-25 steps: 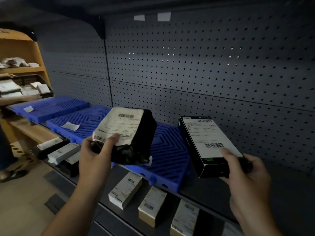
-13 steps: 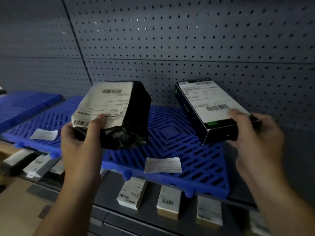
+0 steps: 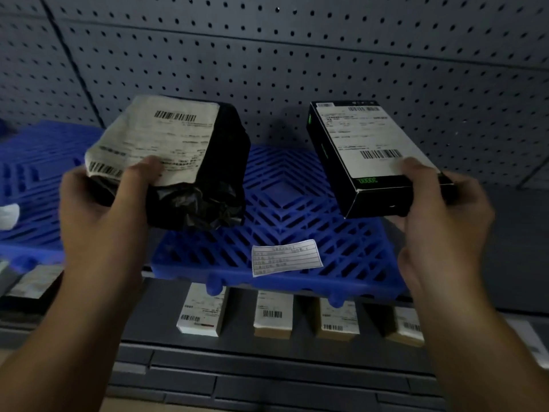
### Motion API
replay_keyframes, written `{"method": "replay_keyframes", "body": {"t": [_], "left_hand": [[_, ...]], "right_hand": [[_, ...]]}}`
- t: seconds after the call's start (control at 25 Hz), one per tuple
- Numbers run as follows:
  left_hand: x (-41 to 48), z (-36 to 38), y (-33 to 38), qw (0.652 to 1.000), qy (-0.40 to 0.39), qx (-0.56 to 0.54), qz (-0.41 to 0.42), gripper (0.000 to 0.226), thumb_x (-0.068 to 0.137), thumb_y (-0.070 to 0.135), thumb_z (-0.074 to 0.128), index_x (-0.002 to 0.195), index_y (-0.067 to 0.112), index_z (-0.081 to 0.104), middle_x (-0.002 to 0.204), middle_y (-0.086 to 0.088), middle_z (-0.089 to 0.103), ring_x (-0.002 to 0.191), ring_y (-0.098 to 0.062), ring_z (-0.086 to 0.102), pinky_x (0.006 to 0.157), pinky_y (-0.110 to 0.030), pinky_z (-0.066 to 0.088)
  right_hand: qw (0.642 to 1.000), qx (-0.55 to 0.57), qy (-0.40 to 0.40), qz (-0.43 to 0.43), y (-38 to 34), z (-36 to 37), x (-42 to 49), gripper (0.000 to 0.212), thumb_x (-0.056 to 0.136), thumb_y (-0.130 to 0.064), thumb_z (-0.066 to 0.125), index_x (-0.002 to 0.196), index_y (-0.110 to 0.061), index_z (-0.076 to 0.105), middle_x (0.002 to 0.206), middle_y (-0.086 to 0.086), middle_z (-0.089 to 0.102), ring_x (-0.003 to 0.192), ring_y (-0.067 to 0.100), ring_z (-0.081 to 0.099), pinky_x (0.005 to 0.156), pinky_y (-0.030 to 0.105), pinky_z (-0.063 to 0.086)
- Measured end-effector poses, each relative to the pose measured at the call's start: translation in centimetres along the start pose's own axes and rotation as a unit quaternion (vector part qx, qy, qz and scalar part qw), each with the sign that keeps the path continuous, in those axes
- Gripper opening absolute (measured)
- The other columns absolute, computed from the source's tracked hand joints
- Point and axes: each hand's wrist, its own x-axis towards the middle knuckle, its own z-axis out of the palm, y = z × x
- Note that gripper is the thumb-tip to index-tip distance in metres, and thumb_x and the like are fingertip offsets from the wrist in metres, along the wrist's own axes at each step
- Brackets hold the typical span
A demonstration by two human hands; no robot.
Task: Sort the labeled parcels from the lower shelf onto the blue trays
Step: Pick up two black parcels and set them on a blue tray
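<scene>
My left hand (image 3: 101,209) grips a black plastic-wrapped parcel (image 3: 205,173) with a white shipping label, held up above the left part of a blue tray (image 3: 341,251). In my right hand (image 3: 442,221) is a black box (image 3: 365,162) with a white barcode label, thumb on top, raised over the tray's right side. A small paper tag (image 3: 285,257) lies on the tray near its front edge. On the lower shelf (image 3: 166,310) beneath stand several small labeled boxes (image 3: 202,313).
A second blue tray (image 3: 32,179) lies to the left with a white slip (image 3: 9,215) on it. The grey pegboard wall (image 3: 297,60) closes off the back. More labeled parcels (image 3: 32,283) sit at the lower left.
The view has swung right and closer, centring on the right-hand tray. Both hands still hold their parcels, now nearer the camera and over this tray.
</scene>
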Motion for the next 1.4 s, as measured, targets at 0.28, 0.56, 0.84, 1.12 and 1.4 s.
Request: {"method": "replay_keyframes", "body": {"t": [0.28, 0.56, 0.84, 1.12, 1.4], "left_hand": [[-0.2, -0.1, 0.4, 1.000, 0.004, -0.012, -0.009, 0.044, 0.087, 0.043, 0.072, 0.125, 0.022, 0.060, 0.107, 0.010, 0.076, 0.092, -0.001, 0.075, 0.070, -0.023, 0.063], [3.7, -4.9, 0.5, 0.999, 0.010, -0.050, -0.017, 0.059, 0.072, 0.054, 0.079, 0.120, 0.025, 0.062, 0.113, 0.007, 0.078, 0.100, -0.009, 0.076, 0.088, -0.037, 0.060], [10.7, -14.6, 1.2, 0.998, -0.015, -0.063, 0.005, 0.051, 0.072, 0.055, 0.077, 0.114, 0.029, 0.063, 0.110, 0.010, 0.077, 0.100, -0.005, 0.074, 0.085, -0.032, 0.060], [16.9, -23.9, 1.4, 0.998, -0.031, -0.062, -0.003, 0.061, 0.071, 0.056, 0.077, 0.120, 0.024, 0.061, 0.114, 0.008, 0.075, 0.100, -0.004, 0.074, 0.087, -0.032, 0.058], [22.2, -28.7, 0.7, 0.998, 0.026, -0.057, -0.005, 0.056, 0.076, 0.053, 0.078, 0.121, 0.023, 0.061, 0.114, 0.006, 0.075, 0.099, -0.007, 0.075, 0.083, -0.031, 0.058]], "right_hand": [[1.000, -0.016, -0.025, 0.009, 0.3, 0.9, -0.4, 0.026, 0.079, -0.028, 0.083, 0.096, -0.018, 0.066, 0.091, -0.005, 0.079, 0.089, 0.015, 0.078, 0.077, 0.044, 0.065], [0.999, -0.017, -0.042, -0.009, -0.1, 5.3, -4.8, 0.028, 0.079, -0.029, 0.083, 0.099, -0.020, 0.066, 0.092, -0.009, 0.079, 0.090, 0.013, 0.077, 0.083, 0.047, 0.063], [1.000, 0.005, -0.002, -0.024, 0.7, 13.2, -13.9, 0.034, 0.081, -0.026, 0.084, 0.106, -0.012, 0.066, 0.102, 0.002, 0.078, 0.092, 0.016, 0.078, 0.082, 0.045, 0.064], [1.000, 0.003, 0.009, -0.019, 2.1, 20.7, -21.3, 0.026, 0.080, -0.028, 0.083, 0.097, -0.019, 0.065, 0.100, 0.001, 0.077, 0.090, 0.014, 0.078, 0.074, 0.034, 0.064], [1.000, 0.001, -0.026, -0.005, 3.8, 27.1, -23.0, 0.030, 0.081, -0.025, 0.084, 0.100, -0.012, 0.066, 0.098, 0.002, 0.077, 0.086, 0.012, 0.078, 0.072, 0.033, 0.064]]}}
